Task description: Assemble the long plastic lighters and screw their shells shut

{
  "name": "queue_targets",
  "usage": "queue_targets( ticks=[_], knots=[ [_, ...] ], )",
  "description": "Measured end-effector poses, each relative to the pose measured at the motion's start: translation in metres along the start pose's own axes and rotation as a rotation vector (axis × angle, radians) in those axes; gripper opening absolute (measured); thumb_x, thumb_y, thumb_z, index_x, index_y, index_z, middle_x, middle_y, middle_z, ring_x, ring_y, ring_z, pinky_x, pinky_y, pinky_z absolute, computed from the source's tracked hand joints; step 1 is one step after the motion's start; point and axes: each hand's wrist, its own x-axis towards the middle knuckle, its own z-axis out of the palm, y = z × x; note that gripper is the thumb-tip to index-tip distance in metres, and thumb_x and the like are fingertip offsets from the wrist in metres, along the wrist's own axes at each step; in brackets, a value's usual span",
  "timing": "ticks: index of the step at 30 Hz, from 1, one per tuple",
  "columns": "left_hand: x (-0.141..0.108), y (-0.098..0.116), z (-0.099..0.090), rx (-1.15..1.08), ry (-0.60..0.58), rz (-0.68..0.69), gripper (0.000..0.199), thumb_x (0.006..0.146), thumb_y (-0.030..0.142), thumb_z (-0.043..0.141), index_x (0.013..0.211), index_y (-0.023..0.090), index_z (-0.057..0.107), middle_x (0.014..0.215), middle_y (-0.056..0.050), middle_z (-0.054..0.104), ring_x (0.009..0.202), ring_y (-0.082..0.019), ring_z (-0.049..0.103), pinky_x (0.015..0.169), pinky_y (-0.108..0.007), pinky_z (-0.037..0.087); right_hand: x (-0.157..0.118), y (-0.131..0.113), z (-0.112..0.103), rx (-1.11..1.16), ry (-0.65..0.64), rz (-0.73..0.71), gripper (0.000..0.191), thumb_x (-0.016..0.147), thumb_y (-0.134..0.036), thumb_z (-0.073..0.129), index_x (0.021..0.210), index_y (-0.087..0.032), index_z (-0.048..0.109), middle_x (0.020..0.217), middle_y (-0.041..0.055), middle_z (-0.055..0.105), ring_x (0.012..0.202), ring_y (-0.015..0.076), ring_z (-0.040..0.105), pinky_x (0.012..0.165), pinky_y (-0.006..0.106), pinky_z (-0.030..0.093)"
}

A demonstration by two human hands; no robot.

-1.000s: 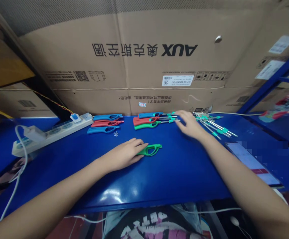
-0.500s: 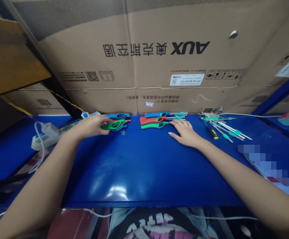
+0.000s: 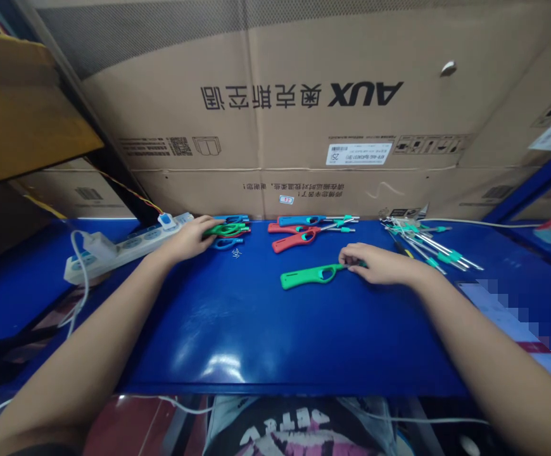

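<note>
My right hand (image 3: 373, 263) pinches the rod end of a green gas lighter (image 3: 306, 277), whose handle points left above the blue table. Behind it lie a red lighter (image 3: 289, 242), a blue lighter (image 3: 301, 220) and another red one, their metal rods with teal sleeves pointing right. My left hand (image 3: 192, 239) has its fingers closed on a green lighter handle (image 3: 225, 229) in the left group. Blue handles (image 3: 228, 242) and a bit of red lie against it; no long rods show on these. The palm hides part of the group.
A pile of metal rods with teal sleeves (image 3: 439, 246) lies at the right, partly over a screwdriver (image 3: 406, 251). A white power strip (image 3: 133, 247) with plugs and cables is at the left. A large cardboard sheet (image 3: 275, 139) stands behind the blue table (image 3: 256, 335).
My right hand has drawn the green lighter out of the row toward me. My left hand has moved slightly back and right with the green handle, onto the left group.
</note>
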Motion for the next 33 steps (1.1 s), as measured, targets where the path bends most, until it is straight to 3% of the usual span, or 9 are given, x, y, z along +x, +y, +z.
queue_targets(
  ticks=[4,7,9,12,15,18,25,33],
  knots=[
    [0.002,-0.001,0.003,-0.02,0.062,-0.006,0.046,0.085,0.031,0.046,0.124,0.015,0.066,0.12,-0.014,0.062,0.11,-0.029,0.061,0.101,-0.045,0.049,-0.009,-0.021,-0.005,0.004,-0.044,-0.001,0.035,0.082,-0.03,0.067,0.115,-0.021,0.058,0.114,0.01,0.06,0.106,0.0282,0.055,0.093,0.042,0.045],
    [0.004,0.016,-0.001,-0.014,0.132,-0.016,0.044,0.082,0.026,0.049,0.121,0.014,0.067,0.122,-0.015,0.06,0.111,-0.032,0.06,0.102,-0.051,0.048,-0.004,-0.043,0.002,0.017,0.014,-0.033,0.038,0.086,-0.045,0.068,0.112,-0.02,0.058,0.114,0.0107,0.06,0.105,0.0282,0.055,0.092,0.043,0.045],
    [0.005,0.044,-0.002,-0.028,0.159,0.01,0.042,0.084,0.025,0.05,0.121,0.015,0.067,0.123,-0.014,0.061,0.116,-0.031,0.058,0.105,-0.049,0.046,0.001,-0.054,0.008,0.017,0.041,-0.037,0.033,0.088,-0.046,0.067,0.106,-0.019,0.057,0.11,0.0108,0.061,0.101,0.0278,0.055,0.087,0.041,0.046],
    [0.001,0.108,0.002,-0.191,0.144,0.131,0.034,0.094,0.024,0.047,0.122,0.018,0.066,0.123,-0.011,0.064,0.117,-0.026,0.059,0.106,-0.043,0.047,0.006,-0.064,0.015,0.041,0.038,-0.042,0.032,0.088,-0.044,0.069,0.103,-0.019,0.056,0.107,0.0106,0.061,0.1,0.0271,0.056,0.083,0.038,0.047],
    [-0.01,0.169,0.013,-0.237,-0.044,0.293,0.038,0.1,0.036,0.051,0.133,0.02,0.059,0.13,-0.012,0.063,0.119,-0.028,0.058,0.103,-0.045,0.049,0.006,-0.069,0.017,0.042,0.028,-0.029,0.032,0.087,-0.043,0.071,0.101,-0.018,0.055,0.106,0.0103,0.062,0.099,0.0268,0.057,0.082,0.037,0.046],
    [-0.02,0.199,0.025,-0.195,-0.134,0.348,0.044,0.1,0.04,0.054,0.137,0.019,0.055,0.126,-0.013,0.063,0.114,-0.028,0.058,0.097,-0.044,0.052,0.003,-0.076,0.019,0.019,0.043,-0.006,0.029,0.087,-0.04,0.071,0.098,-0.019,0.055,0.104,0.0105,0.063,0.097,0.0268,0.058,0.08,0.036,0.045],
    [-0.023,0.198,0.039,-0.191,-0.099,0.29,0.035,0.102,0.036,0.05,0.131,0.02,0.059,0.11,-0.01,0.063,0.101,-0.026,0.057,0.09,-0.041,0.049,0.009,-0.092,0.033,0.001,0.107,0.099,0.028,0.075,-0.037,0.072,0.084,-0.021,0.052,0.087,0.0055,0.064,0.077,0.0218,0.057,0.063,0.03,0.034],
    [-0.023,0.201,0.038,-0.104,-0.105,0.316,0.036,0.101,0.039,0.05,0.132,0.022,0.057,0.113,-0.01,0.062,0.097,-0.026,0.056,0.081,-0.039,0.044,0.014,-0.091,0.035,-0.032,0.157,0.004,0.033,0.077,-0.041,0.075,0.082,-0.022,0.049,0.084,0.0032,0.062,0.077,0.021,0.056,0.067,0.03,0.034]
  ],
)
